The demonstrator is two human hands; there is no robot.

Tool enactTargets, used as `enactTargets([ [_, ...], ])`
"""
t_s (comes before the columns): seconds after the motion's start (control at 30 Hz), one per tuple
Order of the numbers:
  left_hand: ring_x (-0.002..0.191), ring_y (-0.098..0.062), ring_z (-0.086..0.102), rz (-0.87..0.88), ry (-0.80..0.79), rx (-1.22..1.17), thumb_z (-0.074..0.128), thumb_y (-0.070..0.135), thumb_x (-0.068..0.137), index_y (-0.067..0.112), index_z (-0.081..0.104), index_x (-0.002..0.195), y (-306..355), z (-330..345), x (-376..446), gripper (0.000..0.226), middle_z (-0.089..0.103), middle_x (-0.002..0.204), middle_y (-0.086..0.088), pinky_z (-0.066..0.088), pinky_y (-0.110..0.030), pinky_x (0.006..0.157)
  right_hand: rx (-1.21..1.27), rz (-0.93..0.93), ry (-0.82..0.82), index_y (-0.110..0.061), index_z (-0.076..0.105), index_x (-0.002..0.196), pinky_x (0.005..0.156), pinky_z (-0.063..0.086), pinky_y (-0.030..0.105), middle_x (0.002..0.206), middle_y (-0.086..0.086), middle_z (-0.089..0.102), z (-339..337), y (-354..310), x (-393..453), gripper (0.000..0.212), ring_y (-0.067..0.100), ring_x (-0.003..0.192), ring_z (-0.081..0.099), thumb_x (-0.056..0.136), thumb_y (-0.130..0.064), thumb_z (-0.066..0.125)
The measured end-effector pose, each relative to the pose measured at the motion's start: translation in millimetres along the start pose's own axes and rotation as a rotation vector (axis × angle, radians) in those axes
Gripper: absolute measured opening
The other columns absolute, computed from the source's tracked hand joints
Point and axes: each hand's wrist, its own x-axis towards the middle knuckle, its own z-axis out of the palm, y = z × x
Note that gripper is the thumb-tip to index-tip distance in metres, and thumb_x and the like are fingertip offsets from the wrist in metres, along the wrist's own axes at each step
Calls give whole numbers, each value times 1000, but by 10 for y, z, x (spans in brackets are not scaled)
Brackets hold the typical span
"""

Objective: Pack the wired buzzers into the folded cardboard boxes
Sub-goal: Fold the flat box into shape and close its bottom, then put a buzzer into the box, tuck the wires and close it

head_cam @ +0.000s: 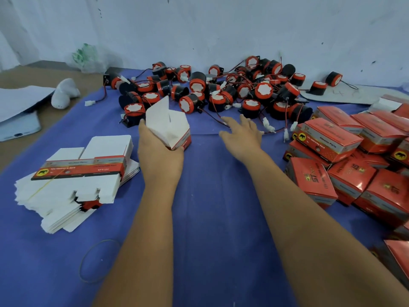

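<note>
My left hand (158, 149) grips a folded cardboard box (170, 126), red outside and white inside, with its top flaps standing open. A heap of black and red wired buzzers (221, 91) lies across the back of the blue cloth, their red and black wires tangled. My right hand (242, 135) is stretched out over the cloth with straight fingers, just short of the nearest buzzer (250, 108) and its wires. It holds nothing.
A stack of flat unfolded boxes (77, 185) lies at the left. Several closed red boxes (349, 156) are piled at the right. A rubber band (97, 260) lies near the front left. A phone (20, 129) and papers sit at the far left.
</note>
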Motion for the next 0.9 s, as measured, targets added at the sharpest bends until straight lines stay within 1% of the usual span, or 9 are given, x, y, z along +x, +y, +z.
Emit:
enactTargets([
  [0.1, 118, -23, 55, -36, 103, -5, 80, 21, 77, 17, 40, 135, -34, -16, 23, 71, 57, 129, 0, 49, -36, 91, -171, 50, -100, -29, 27, 152, 117, -4, 53, 163, 7, 10, 95, 29, 89, 52, 29, 150, -1, 103, -45, 31],
  [0.23, 109, -21, 59, -100, 151, -93, 80, 17, 74, 16, 43, 129, -45, -8, 57, 66, 61, 121, 0, 51, -36, 87, -288, -130, 155, -20, 64, 121, 109, 22, 44, 127, 4, 54, 130, -61, -54, 29, 25, 122, 45, 100, -28, 45],
  [0.37, 102, -17, 62, -162, 205, -200, 77, 13, 74, 18, 43, 127, -31, 3, 68, 63, 61, 114, 5, 52, -28, 77, 324, -266, 216, -17, 68, 86, 67, 47, 29, 77, -7, 62, 96, -156, -418, 19, 10, 68, 52, 87, -5, 53],
  [0.5, 103, -14, 61, -181, 213, -284, 78, 15, 75, 17, 42, 129, -1, 9, 62, 65, 60, 117, 3, 54, -30, 84, 896, 49, 723, -20, 53, 69, 45, 27, 17, 51, -14, 45, -136, -160, -625, 21, 4, 45, 34, 82, -3, 51],
  [0.6, 103, -11, 60, -168, 170, -293, 78, 16, 76, 17, 42, 129, 38, 31, 33, 64, 58, 116, 5, 53, -27, 82, 758, 171, 805, -16, 61, 109, 67, 44, 26, 106, -4, 61, -312, -78, -594, 28, 6, 85, 54, 85, -5, 54],
  [0.67, 101, -10, 59, -151, 103, -273, 78, 17, 77, 20, 41, 128, 48, 56, 16, 63, 58, 115, 8, 49, -21, 73, 264, 192, 736, -17, 42, 141, 102, 37, 35, 150, 13, 28, -279, -10, -617, 61, 27, 132, 31, 83, -3, 59],
  [0.73, 99, -9, 58, -116, 16, -206, 79, 21, 77, 25, 41, 125, 39, 82, 0, 61, 57, 114, 10, 43, -17, 66, -108, 62, 746, -21, 29, 150, 117, 13, 45, 157, 19, 13, -186, -62, -681, 81, 37, 144, 11, 78, 0, 60],
  [0.8, 97, -10, 55, -80, -53, -113, 82, 29, 77, 27, 42, 125, 35, 97, -20, 63, 55, 113, 12, 38, -15, 62, -261, -110, 718, -25, 28, 151, 117, 5, 49, 157, 19, 18, -101, -157, -678, 85, 37, 145, 12, 75, -4, 62],
  [0.9, 97, -12, 53, -57, -86, -40, 82, 33, 77, 23, 41, 132, 27, 98, -28, 69, 53, 110, 13, 34, -15, 58, -33, -175, 360, -28, 18, 154, 116, 13, 50, 159, 13, 18, 15, -244, -542, 80, 32, 145, 13, 87, -22, 60],
])
